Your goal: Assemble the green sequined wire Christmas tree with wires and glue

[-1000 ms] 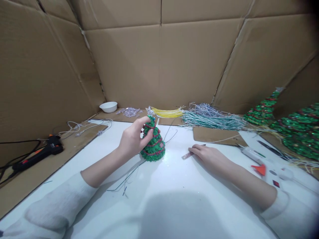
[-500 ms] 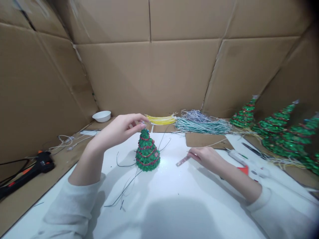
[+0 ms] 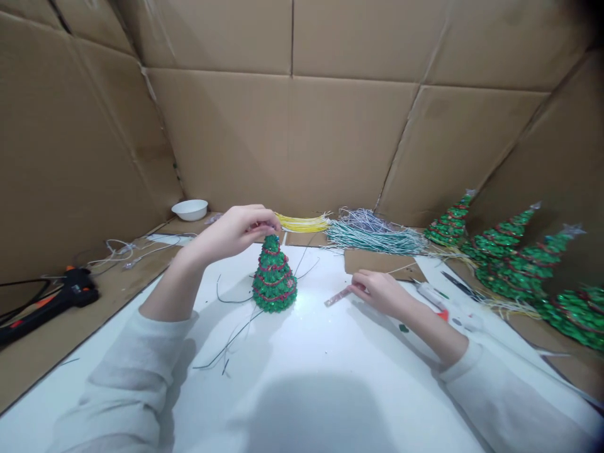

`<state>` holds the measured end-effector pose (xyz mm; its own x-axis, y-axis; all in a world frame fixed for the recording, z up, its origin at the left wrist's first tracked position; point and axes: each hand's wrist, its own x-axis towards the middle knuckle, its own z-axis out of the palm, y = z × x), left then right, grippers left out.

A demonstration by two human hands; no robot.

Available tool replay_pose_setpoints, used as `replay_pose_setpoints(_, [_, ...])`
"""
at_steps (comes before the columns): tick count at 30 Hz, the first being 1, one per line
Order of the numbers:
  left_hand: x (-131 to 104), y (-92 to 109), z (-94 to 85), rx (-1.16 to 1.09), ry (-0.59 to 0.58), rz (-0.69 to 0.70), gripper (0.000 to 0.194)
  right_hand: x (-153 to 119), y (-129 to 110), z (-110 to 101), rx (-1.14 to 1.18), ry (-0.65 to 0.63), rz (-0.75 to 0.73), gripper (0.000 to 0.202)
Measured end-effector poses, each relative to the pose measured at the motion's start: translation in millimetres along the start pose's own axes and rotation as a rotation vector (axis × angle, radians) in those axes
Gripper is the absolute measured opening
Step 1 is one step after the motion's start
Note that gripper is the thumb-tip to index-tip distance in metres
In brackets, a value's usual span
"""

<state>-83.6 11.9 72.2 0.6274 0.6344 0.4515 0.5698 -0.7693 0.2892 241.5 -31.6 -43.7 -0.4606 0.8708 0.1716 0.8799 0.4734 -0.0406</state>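
The green tree point(image 3: 274, 283) is standing upright, left hand point(image 3: 231, 233) pinching its tip, right hand point(image 3: 384, 292) pinching a strip point(image 3: 336, 298) pointing near-left.

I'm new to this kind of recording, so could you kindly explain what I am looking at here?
There is no machine: a person works bare-handed, seen from one camera worn on their head, looking forward and down. The left hand has its fingertips at the top of a small Christmas tree, hiding its tip, so I cannot confirm a grip. The right hand holds a narrow pinkish strip by one end. Thin dark wires lie on the white tabletop near the tree. A glue gun lies at the left, and more Christmas trees stand at the right.
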Motion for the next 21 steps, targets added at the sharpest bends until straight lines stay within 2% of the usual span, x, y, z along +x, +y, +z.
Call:
replay_pose_setpoints(4, [-1,-12,-4.6,-0.234,0.129,-0.041,0.016,-2,1,-4,0.086,0.073,0.039,0.028])
replay_pose_setpoints(8, [2,-22,-3.2,-0.438,0.422,-0.012,0.012,4,-6,-12,0.302,0.124,0.053,0.021])
replay_pose_setpoints(11, [7,-30,0.5,-0.588,0.636,-0.008,0.013,18,-24,-19,0.41,0.109,0.014,0.025])
replay_pose_setpoints(14, [8,-40,-3.5,-0.728,0.774,-0.087,0.012,36,-50,-25,0.46,0.026,-0.077,0.039])
replay_pose_setpoints(17, [0,-56,-17.9,-0.775,0.868,-0.273,0.011,56,-75,-30,0.53,-0.006,-0.151,0.056])
replay_pose_setpoints(21, [-16,-83,-37.3,-0.779,0.85,-0.415,0.018,82,-100,-34,0.587,0.156,-0.125,0.071])
